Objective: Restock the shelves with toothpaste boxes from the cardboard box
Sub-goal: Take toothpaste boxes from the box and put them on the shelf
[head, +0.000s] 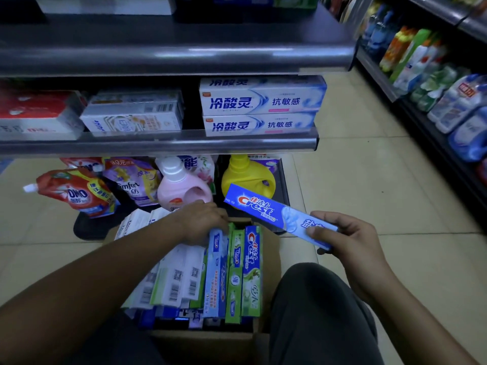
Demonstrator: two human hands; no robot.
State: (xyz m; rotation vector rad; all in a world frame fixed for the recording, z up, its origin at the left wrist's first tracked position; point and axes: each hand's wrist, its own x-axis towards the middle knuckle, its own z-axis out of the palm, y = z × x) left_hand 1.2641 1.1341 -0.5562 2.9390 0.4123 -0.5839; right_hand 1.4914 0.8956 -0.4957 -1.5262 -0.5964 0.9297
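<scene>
A cardboard box (271, 248) stands on the floor between my knees, packed with several toothpaste boxes (251, 270), blue, green and white. My right hand (350, 238) grips one end of a blue Crest toothpaste box (266, 209) held in the air above the cardboard box's far right corner. My left hand (203, 222) reaches into the far end of the cardboard box, its fingers curled over the tops of the blue toothpaste boxes there. The middle shelf (158, 144) carries white-and-blue toothpaste boxes (261, 108) stacked at its right end.
Red and white boxes (39, 111) and pale boxes (134, 114) fill the shelf's left part. Below it stand detergent pouches (79, 193), a pink bottle (181, 185) and a yellow bottle (245, 177). Another rack with bottles (434, 83) lines the aisle on the right. The floor is tiled.
</scene>
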